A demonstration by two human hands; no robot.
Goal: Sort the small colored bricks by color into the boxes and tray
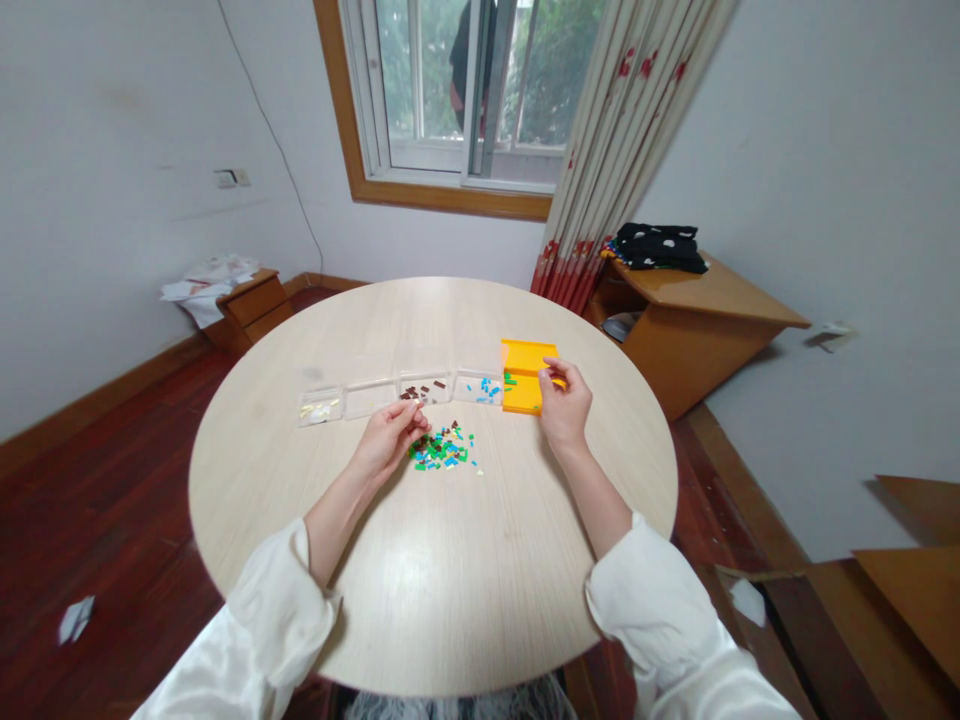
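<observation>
A loose pile of small green, blue, brown and pale building bricks (442, 450) lies on the table. My left hand (386, 440) is at the pile's left edge, its fingertips pinched together; whatever is between them is too small to name. Over the right side of an open orange-yellow box (519, 398) is my right hand (566, 405), thumb and fingers drawn together, contents hidden. A few green bricks (510, 379) are in that box. Left of it, a clear box holds blue bricks (484, 388), and another holds brown bricks (421, 390).
Farther left stand a clear box with no bricks visible (370, 400) and one with pale yellow pieces (321, 408). All rest on a round wooden table (450, 570). A brown cabinet (690, 310) with dark folded cloth (660, 246) stands behind right, near a curtain (600, 150).
</observation>
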